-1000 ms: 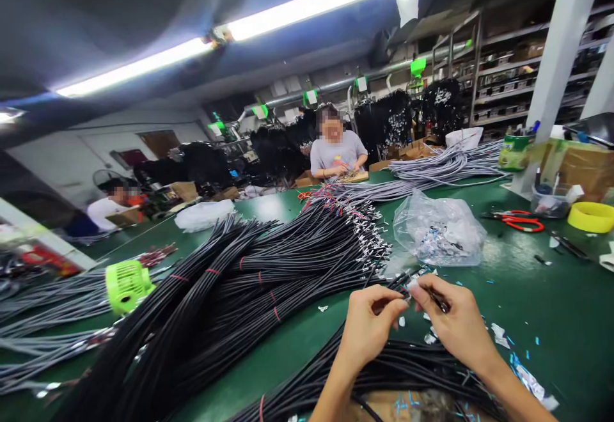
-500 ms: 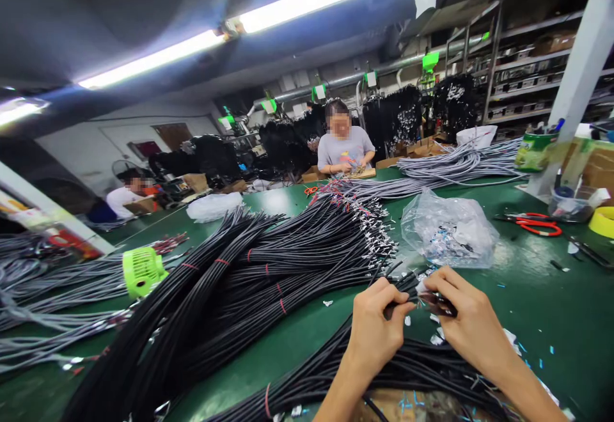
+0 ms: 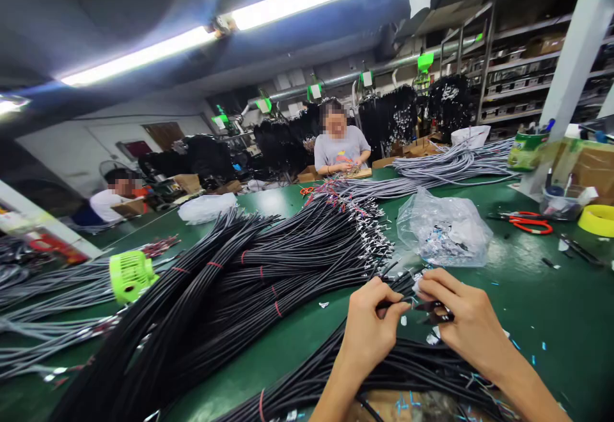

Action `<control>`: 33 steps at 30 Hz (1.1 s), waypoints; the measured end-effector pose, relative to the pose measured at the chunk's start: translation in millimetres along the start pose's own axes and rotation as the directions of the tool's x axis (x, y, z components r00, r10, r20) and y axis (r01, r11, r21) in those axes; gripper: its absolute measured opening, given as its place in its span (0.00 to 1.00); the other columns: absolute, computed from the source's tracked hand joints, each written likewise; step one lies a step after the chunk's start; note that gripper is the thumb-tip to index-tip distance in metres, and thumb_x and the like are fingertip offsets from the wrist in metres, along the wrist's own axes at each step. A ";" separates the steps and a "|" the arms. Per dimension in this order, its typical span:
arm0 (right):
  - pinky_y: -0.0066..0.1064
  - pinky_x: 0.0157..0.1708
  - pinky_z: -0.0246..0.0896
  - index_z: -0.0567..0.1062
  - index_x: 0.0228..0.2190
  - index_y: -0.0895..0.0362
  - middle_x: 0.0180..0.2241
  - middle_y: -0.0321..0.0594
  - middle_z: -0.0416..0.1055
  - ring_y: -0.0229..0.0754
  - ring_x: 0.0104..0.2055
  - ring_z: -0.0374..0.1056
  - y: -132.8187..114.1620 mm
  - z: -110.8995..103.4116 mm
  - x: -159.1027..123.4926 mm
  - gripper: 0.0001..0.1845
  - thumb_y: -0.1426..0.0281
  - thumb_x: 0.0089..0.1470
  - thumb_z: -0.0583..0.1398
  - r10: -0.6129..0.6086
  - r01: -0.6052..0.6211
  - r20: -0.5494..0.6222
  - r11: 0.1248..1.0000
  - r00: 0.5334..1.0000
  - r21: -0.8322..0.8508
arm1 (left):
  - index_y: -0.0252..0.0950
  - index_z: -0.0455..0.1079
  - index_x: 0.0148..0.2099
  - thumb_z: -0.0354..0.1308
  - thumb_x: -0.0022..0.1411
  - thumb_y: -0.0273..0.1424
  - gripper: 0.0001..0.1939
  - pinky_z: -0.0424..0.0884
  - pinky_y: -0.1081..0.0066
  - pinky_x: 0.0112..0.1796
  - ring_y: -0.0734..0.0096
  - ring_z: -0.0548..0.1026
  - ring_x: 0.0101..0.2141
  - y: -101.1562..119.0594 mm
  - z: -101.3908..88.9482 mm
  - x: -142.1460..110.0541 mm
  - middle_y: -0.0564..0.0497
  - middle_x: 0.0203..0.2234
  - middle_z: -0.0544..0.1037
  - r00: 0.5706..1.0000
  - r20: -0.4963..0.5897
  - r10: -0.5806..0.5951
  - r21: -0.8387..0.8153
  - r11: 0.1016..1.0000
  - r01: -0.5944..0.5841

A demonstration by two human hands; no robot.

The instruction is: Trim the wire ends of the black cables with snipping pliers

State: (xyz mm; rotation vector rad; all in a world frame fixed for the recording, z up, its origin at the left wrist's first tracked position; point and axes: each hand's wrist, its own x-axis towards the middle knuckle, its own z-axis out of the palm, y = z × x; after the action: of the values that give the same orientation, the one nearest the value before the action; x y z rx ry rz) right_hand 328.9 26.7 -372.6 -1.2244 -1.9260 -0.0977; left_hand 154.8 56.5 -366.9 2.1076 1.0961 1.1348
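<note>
My left hand pinches the end of a thin black cable between thumb and fingers. My right hand is closed on the same cable end, where a small dark piece sits between its fingertips. Both hands hover over a bundle of black cables lying across the green table near its front edge. A much larger heap of black cables, tied with red bands, stretches from the left to the middle.
A clear plastic bag of small parts lies just beyond my hands. Red-handled scissors, a yellow tape roll and a clear tub sit at right. A green fan and grey cables lie around. One person sits across, another person at left.
The two hands have stayed close together on the cable end, the fingers shifting slightly. The view has swung a little right and then back.
</note>
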 end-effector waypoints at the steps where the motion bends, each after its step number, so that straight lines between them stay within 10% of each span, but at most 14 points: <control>1: 0.28 0.28 0.61 0.73 0.32 0.57 0.36 0.43 0.72 0.41 0.31 0.70 -0.2 -0.2 -0.2 0.21 0.85 0.39 0.49 -0.034 0.034 0.019 0.999 0.999 -0.026 | 0.33 0.69 0.26 0.60 0.54 0.21 0.05 0.55 0.77 0.22 0.76 0.64 0.22 0.0 0.2 -0.1 0.54 0.21 0.67 1.000 0.019 -0.004 0.005 1.000 0.004; 7: 0.31 0.23 0.59 0.73 0.27 0.58 0.29 0.42 0.71 0.44 0.26 0.69 -5.8 0.9 1.2 0.20 0.85 0.32 0.49 -0.101 0.116 0.152 0.989 0.983 -0.094 | 0.33 0.69 0.26 0.58 0.51 0.16 0.08 0.55 0.76 0.24 0.75 0.65 0.24 -1.6 5.5 -2.3 0.54 0.22 0.68 0.990 0.136 0.037 0.092 0.994 -0.050; 19: 0.28 0.33 0.70 0.78 0.37 0.58 0.34 0.42 0.79 0.43 0.34 0.75 -2.2 0.8 -1.1 0.11 0.68 0.53 0.59 0.360 -0.353 0.057 0.851 0.931 0.388 | 0.33 0.71 0.27 0.61 0.53 0.25 0.04 0.57 0.78 0.22 0.75 0.65 0.23 0.8 0.2 1.5 0.54 0.21 0.69 0.992 0.036 -0.125 -0.161 0.978 0.129; 33: 0.26 0.30 0.69 0.78 0.37 0.59 0.34 0.43 0.78 0.38 0.28 0.73 -5.1 0.0 -2.6 0.10 0.73 0.52 0.59 0.274 -0.222 -0.126 0.919 0.953 0.325 | 0.32 0.73 0.29 0.59 0.55 0.25 0.03 0.63 0.75 0.27 0.70 0.70 0.26 6.0 -1.4 2.0 0.50 0.24 0.74 0.992 0.009 -0.129 -0.201 0.971 0.128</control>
State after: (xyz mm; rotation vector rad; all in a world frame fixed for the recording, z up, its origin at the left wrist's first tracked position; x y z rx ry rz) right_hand 325.3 22.1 -372.7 -1.1954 -1.5548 0.2194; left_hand 156.8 54.9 -361.0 1.8526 1.0565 1.1377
